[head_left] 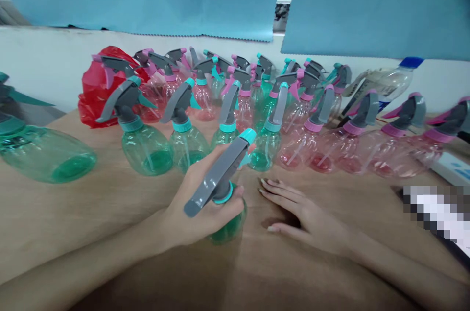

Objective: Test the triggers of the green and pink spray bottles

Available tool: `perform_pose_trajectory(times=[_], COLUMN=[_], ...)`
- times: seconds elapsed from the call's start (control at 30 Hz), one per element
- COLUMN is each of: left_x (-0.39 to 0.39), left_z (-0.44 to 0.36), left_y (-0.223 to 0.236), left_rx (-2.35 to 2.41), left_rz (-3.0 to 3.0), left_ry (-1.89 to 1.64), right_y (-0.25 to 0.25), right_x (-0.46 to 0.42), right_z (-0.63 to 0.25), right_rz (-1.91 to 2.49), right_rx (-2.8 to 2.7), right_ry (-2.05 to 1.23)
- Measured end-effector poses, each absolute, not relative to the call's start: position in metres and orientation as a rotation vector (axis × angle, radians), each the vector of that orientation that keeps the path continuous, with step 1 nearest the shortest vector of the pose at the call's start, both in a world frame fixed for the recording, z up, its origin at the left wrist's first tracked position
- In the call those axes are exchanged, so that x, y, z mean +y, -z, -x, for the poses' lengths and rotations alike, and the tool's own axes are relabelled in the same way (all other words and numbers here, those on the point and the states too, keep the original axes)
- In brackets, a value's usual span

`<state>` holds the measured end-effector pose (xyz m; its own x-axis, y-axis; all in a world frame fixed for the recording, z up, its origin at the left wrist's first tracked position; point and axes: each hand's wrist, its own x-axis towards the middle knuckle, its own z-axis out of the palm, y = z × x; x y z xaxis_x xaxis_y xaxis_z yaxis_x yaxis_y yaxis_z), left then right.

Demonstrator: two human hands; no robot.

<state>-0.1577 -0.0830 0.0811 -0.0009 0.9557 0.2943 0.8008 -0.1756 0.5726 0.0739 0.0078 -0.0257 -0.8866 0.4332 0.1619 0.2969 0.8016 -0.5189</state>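
My left hand (200, 203) is wrapped round the neck of a green spray bottle (229, 227) with a grey trigger head and turquoise nozzle, near the front middle of the wooden table (147, 272). To the right, my right hand (293, 208) lies on the table with its fingers stretched out, holding nothing. Just beyond the hands stands a row of spray bottles: green ones such as this green bottle (152, 152) on the left, and pink ones such as this pink bottle (325, 152) on the right.
More spray bottles crowd the back, beside a red plastic bag (95, 88). A large green bottle (55, 154) stands at far left. At back right leans a clear bottle with a blue cap (398, 78). A pixelated dark-edged object (436, 218) lies at right.
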Motion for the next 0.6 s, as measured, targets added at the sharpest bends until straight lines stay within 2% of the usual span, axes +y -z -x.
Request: perform_pose_trajectory(times=[0.6], left_x=[-0.0819], left_z=[0.1568], left_y=[-0.0819], left_rx=[1.586], left_rz=[-1.837], left_ry=[-1.103], right_y=[0.0234], right_x=[0.0073], right_z=[-0.0731], right_rz=[0.573], right_rx=[-2.744], right_ry=[-0.706])
